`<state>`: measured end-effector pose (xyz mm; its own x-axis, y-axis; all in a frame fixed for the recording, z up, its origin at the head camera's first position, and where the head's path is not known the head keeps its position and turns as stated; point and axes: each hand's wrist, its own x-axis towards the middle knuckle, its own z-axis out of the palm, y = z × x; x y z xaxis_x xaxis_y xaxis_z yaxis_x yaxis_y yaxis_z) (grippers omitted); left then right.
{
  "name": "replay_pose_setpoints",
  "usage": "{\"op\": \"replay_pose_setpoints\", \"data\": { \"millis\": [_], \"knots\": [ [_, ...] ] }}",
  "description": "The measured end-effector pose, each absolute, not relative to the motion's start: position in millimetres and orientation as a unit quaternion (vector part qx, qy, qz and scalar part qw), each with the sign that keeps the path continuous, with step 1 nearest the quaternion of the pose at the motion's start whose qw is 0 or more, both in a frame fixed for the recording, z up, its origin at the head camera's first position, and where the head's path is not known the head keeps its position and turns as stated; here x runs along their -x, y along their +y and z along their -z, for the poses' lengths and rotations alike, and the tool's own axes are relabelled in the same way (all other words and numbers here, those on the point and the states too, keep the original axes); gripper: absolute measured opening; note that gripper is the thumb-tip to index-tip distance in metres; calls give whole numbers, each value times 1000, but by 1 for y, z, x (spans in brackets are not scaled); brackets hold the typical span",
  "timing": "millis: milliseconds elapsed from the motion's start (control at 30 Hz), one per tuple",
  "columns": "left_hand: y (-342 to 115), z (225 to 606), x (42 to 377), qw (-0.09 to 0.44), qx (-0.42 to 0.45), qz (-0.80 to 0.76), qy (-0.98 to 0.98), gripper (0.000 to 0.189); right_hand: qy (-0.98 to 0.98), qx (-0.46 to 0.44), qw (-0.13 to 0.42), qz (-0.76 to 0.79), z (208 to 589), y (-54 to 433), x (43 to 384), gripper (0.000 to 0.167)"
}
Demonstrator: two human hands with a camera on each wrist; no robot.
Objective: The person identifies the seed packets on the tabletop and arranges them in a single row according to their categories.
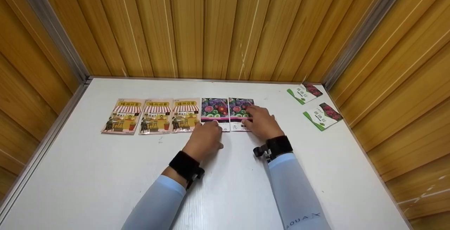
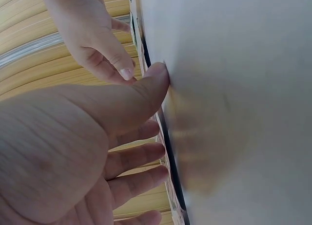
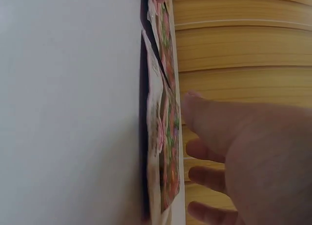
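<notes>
A row of flat printed packets lies on the white table. Two carry bright flower pictures: the left flower packet (image 1: 213,109) and the right flower packet (image 1: 238,106). My left hand (image 1: 205,141) rests at the lower edge of the left one, thumb tip down at the table in the left wrist view and fingers loosely extended. Over the right flower packet is my right hand (image 1: 263,123), covering part of its right side. The right wrist view shows that hand's relaxed fingers (image 3: 209,176) just above the packet, holding nothing.
Left of the flower packets lie three matching packets with a striped awning picture, the nearest awning packet (image 1: 185,114) beside my left hand. Two white and green packets, an upper one (image 1: 303,95) and a lower one (image 1: 321,118), lie at the table's right edge. Wood-patterned walls (image 1: 218,29) enclose the table.
</notes>
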<state>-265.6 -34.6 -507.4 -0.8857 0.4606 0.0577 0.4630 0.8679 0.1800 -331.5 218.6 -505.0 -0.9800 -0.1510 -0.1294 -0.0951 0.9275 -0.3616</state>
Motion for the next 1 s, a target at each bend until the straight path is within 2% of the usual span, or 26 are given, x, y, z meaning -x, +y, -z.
{"op": "replay_pose_setpoints", "data": {
  "millis": [167,500,667,833,1000],
  "knots": [
    [-33,507,268,-4,235,88,-968,43,978,-8,75,197,501,257,337,71],
    [-34,510,268,-3,225,91,-970,42,970,-100,109,192,505,343,335,93],
    [-35,510,269,-1,227,87,-970,44,962,-135,156,181,500,367,326,105],
    [-36,509,269,-13,222,81,-972,51,948,-165,193,194,490,373,318,104],
    [-35,510,270,-18,218,79,-973,55,950,-173,177,189,481,365,319,90]
  ]
}}
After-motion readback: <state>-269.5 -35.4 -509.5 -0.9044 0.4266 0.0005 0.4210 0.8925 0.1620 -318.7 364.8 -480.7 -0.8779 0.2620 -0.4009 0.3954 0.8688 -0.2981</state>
